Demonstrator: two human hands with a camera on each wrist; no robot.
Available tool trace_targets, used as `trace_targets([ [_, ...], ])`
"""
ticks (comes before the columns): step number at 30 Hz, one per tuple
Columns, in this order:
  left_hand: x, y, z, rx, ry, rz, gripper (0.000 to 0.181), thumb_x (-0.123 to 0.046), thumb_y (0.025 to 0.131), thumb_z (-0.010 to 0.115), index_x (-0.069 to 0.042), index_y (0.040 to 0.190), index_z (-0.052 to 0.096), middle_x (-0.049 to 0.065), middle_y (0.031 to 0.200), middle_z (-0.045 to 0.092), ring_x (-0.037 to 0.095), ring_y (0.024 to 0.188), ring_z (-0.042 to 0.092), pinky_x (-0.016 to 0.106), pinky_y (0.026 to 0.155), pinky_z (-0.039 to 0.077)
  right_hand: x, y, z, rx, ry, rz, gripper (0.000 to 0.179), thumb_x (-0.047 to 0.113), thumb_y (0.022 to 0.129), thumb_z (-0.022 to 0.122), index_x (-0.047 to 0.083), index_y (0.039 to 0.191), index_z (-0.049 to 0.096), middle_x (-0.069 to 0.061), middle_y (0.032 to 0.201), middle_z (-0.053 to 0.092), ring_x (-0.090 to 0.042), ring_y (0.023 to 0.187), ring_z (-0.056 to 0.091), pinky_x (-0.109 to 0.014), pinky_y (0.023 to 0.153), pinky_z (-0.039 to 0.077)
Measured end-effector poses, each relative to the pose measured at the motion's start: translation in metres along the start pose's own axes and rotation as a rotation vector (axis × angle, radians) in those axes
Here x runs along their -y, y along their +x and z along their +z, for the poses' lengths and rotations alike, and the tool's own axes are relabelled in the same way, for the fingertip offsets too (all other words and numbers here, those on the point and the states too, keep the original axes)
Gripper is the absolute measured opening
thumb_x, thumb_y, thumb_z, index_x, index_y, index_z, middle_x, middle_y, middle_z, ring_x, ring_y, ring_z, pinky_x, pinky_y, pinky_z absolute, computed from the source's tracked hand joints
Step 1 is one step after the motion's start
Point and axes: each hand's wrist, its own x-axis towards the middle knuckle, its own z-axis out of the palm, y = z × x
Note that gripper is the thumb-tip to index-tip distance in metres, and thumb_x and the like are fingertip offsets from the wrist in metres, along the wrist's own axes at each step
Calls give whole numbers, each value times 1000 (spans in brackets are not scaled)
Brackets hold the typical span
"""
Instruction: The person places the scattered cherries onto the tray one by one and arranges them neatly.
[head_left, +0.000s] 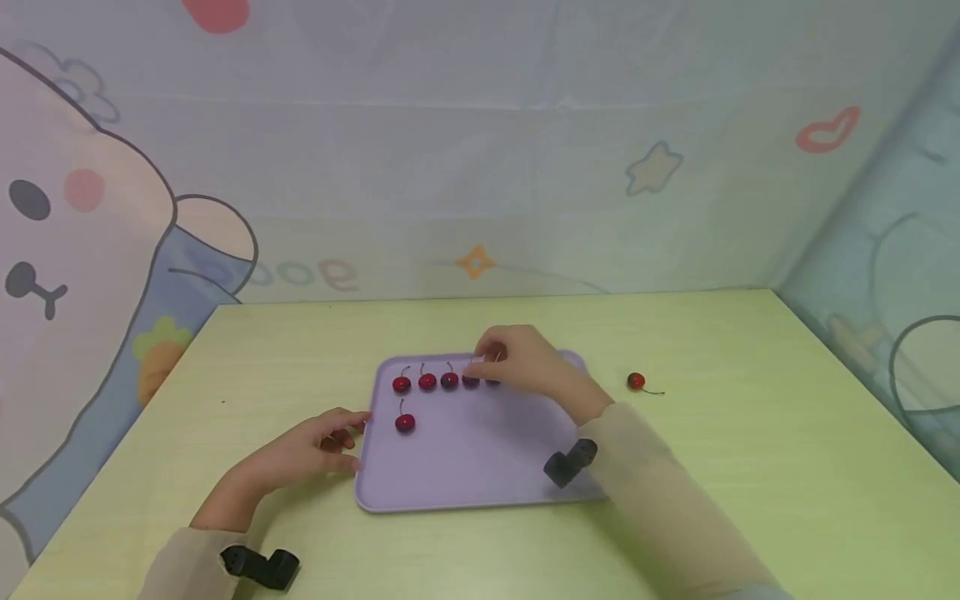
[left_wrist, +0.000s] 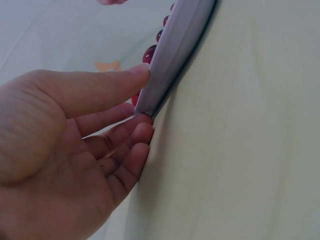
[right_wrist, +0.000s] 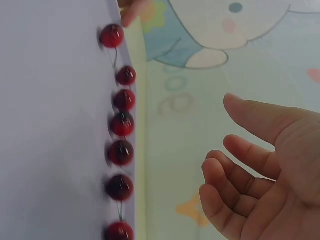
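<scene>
Several dark red cherries with thin stems line the far side of a lilac tray. Another cherry sits before the row's left end. Over the right part of that row is my right hand, hiding some fruit in the head view. Its fingers are loosely bent in the right wrist view, with nothing between them and the thumb. At the tray's left edge, my left hand rests its thumb and fingertips against the rim. The left wrist view has this left hand at the tray corner, fingers relaxed.
A single cherry lies on the pale yellow table, right of the tray, its stem pointing right. Behind the table hangs a printed cloth with a cartoon bear on it. Each sleeve carries a small black camera mount.
</scene>
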Motion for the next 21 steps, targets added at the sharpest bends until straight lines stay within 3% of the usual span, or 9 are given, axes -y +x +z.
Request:
trace_targets([
  [12, 0, 1, 1, 8, -18, 5, 65, -13, 84, 74, 8, 138, 44, 15, 118, 53, 26, 100, 48, 23, 81, 45, -47, -32, -51, -132, -27, 136, 38, 33, 87, 70, 5, 112, 66, -9, 101, 64, -24, 94, 60, -37, 77, 50],
  [17, -1, 1, 2, 11, -19, -5, 66, -13, 84, 74, 8, 139, 44, 16, 119, 53, 25, 100, 48, 23, 81, 45, -66, -48, -65, -150, -15, 232, 43, 38, 89, 67, 5, 116, 62, -13, 109, 62, -28, 91, 60, -33, 56, 49],
  [21, 0, 1, 2, 13, -18, -1, 65, -13, 84, 74, 8, 138, 44, 16, 119, 53, 25, 99, 48, 23, 80, 45, -75, -60, -73, -175, -21, 287, 44, 39, 91, 64, 4, 117, 61, -16, 113, 61, -31, 85, 60, -34, 61, 49],
])
